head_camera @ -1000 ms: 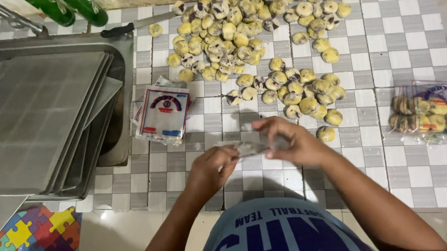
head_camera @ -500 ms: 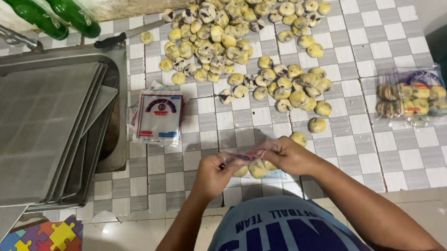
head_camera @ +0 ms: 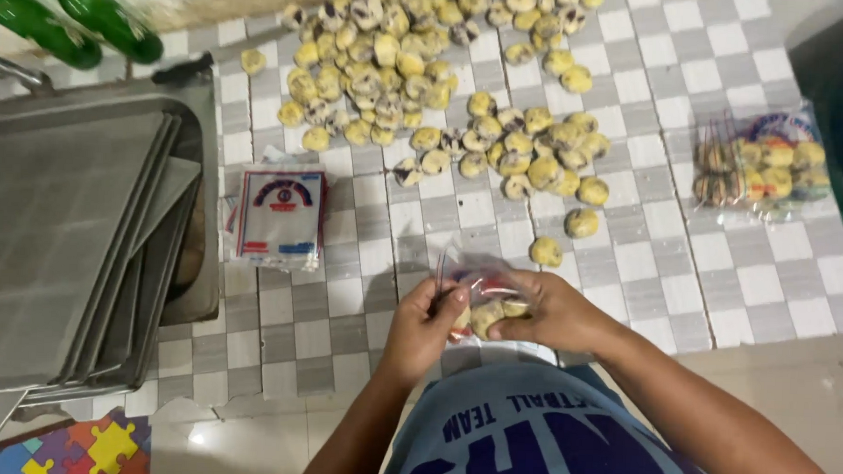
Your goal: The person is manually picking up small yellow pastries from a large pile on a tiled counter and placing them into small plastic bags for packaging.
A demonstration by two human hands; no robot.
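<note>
My left hand (head_camera: pixel 421 329) grips one side of a small clear plastic bag (head_camera: pixel 476 278) at the near edge of the checked tile counter (head_camera: pixel 617 262). My right hand (head_camera: pixel 551 312) holds the other side and has a yellow-and-brown cookie (head_camera: pixel 485 316) at the bag's mouth. A loose cookie (head_camera: pixel 545 252) lies just beyond my right hand. A large heap of the same cookies (head_camera: pixel 418 69) covers the far middle of the counter.
A stack of flat printed empty bags (head_camera: pixel 280 216) lies left of my hands. Grey metal trays (head_camera: pixel 57 243) are stacked at the left. A filled bag of cookies (head_camera: pixel 758 167) rests at the right. Two green bottles (head_camera: pixel 74 19) lie at the top left.
The bag has gone from stretched flat between my hands to open. My hands have come closer to my body, and a cookie now sits at the bag's mouth.
</note>
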